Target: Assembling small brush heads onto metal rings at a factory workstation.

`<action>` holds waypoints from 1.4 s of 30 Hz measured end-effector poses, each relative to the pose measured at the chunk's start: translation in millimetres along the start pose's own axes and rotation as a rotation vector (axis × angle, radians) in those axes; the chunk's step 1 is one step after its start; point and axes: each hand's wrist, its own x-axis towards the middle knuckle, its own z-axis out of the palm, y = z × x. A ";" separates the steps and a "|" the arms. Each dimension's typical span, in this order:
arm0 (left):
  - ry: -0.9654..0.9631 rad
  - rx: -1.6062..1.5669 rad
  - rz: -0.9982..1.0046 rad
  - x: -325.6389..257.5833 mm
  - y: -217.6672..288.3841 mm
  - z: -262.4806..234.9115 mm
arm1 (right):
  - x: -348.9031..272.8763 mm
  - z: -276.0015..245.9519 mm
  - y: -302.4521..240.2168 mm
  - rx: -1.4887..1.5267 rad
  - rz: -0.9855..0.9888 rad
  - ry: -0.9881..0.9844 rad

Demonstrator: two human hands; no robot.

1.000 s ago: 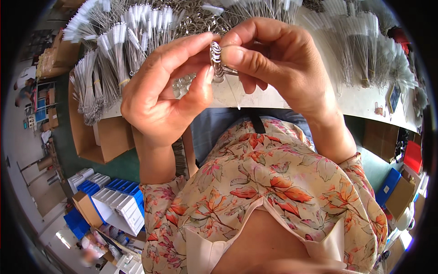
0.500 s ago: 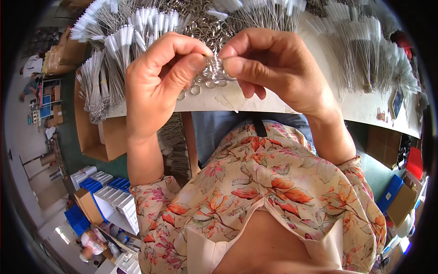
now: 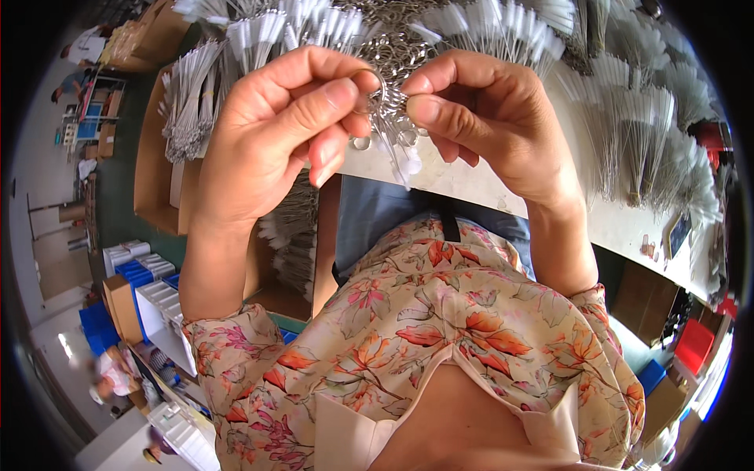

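My left hand point(image 3: 290, 125) pinches a thin metal ring point(image 3: 382, 81) between thumb and fingertips, above the table's near edge. A few slim wire brushes point(image 3: 391, 135) appear to hang from that ring, their pale tips pointing down towards me. Close by on the right, my right hand point(image 3: 499, 129) has its thumb pressed to its forefinger, near the ring. Whatever lies between those fingertips is too small to make out. Behind both hands spreads a pile of loose metal rings point(image 3: 393, 47), with a few single rings point(image 3: 360, 144) at its near side.
Bundles of white-tipped wire brushes point(image 3: 263, 39) flank the ring pile, with more bundles point(image 3: 640, 133) on the right of the white table point(image 3: 463, 187). An open cardboard box point(image 3: 161, 188) stands at the left. Below the edge, a box holds more wire brushes point(image 3: 289, 243).
My hands have drawn slightly apart. The ring and the hanging brushes now show more plainly at my left fingertips. The whole view has shifted a little.
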 end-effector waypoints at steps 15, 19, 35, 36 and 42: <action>0.415 0.194 0.590 -44.7 -18.4 -44.2 | 42.0 92.0 54.0 -0.043 -0.267 0.044; 0.529 0.371 0.443 -81.2 -8.3 -91.7 | 35.5 93.0 79.1 -0.151 -0.087 -0.043; 0.091 1.452 -0.570 -136.5 -377.1 -243.0 | -18.1 37.8 132.7 -0.254 0.547 -0.155; 0.090 1.429 -0.535 -143.1 -397.7 -251.3 | -17.4 38.4 133.4 -0.246 0.578 -0.148; 0.297 0.977 -0.302 -113.2 -346.8 -220.3 | 1.3 42.5 127.5 -0.224 0.668 -0.121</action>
